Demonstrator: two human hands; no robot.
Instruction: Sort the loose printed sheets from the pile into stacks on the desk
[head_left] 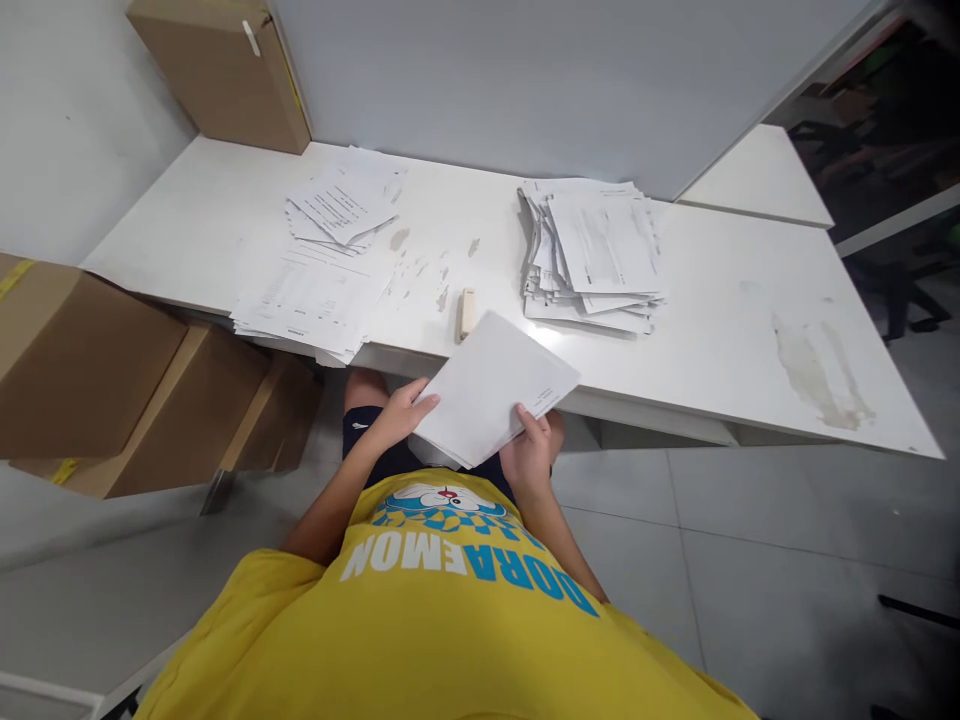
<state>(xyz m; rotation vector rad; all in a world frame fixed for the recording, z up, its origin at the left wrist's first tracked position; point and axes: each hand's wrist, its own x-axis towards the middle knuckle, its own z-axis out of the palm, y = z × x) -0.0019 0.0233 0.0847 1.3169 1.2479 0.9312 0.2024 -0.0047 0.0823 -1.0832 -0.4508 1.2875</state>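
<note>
Between my two hands, over the desk's front edge, is a thin stack of white paper sheets (491,390), tilted, with small print near its right corner. My left hand (405,412) pinches the stack's left corner, thumb on top. At the lower right edge my right hand (529,450) grips it with the thumb on top and the fingers hidden underneath. Just beyond the sheets lies a small beige stapler-like block (467,313), its exact kind unclear. A thick, uneven pile of papers (600,250) sits behind to the right. Printed sheets (307,295) lie spread in a pile on the left.
The white desk (705,300) runs along a grey partition (480,90) and has stained patches. A cardboard box (225,75) stands at its back left corner. More cardboard boxes (90,360) are at the left, below desk height. Grey floor tiles (735,520) show at the right.
</note>
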